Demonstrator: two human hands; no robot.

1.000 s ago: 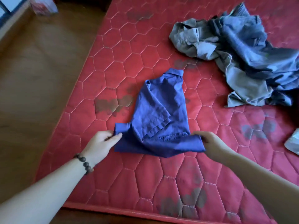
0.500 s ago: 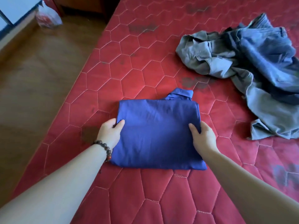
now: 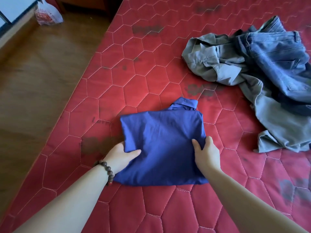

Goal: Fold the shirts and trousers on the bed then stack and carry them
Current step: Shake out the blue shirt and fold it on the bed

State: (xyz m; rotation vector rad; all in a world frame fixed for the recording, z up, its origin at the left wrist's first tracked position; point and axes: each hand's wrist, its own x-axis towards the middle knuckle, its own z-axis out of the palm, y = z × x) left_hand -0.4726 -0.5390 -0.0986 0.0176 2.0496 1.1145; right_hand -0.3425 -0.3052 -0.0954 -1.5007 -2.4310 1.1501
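A folded blue shirt [image 3: 161,138] lies flat on the red quilted mattress [image 3: 134,78], its collar pointing away from me. My left hand [image 3: 120,156], with a bead bracelet on the wrist, grips the shirt's left edge with the thumb on top. At the right edge, my right hand [image 3: 207,153] grips the shirt, thumb on top and fingers wrapped round the side. A crumpled grey garment [image 3: 217,63] and blue jeans [image 3: 276,59] lie heaped at the far right of the bed.
The bed's left edge runs diagonally beside a wooden floor [image 3: 33,81]. A white and red plastic bag [image 3: 48,14] sits on the floor at the top left. Dark stains mark the mattress.
The blue shirt went from half-folded to a flat rectangle. Both hands slid down its sides and now grip the edges nearer to me.
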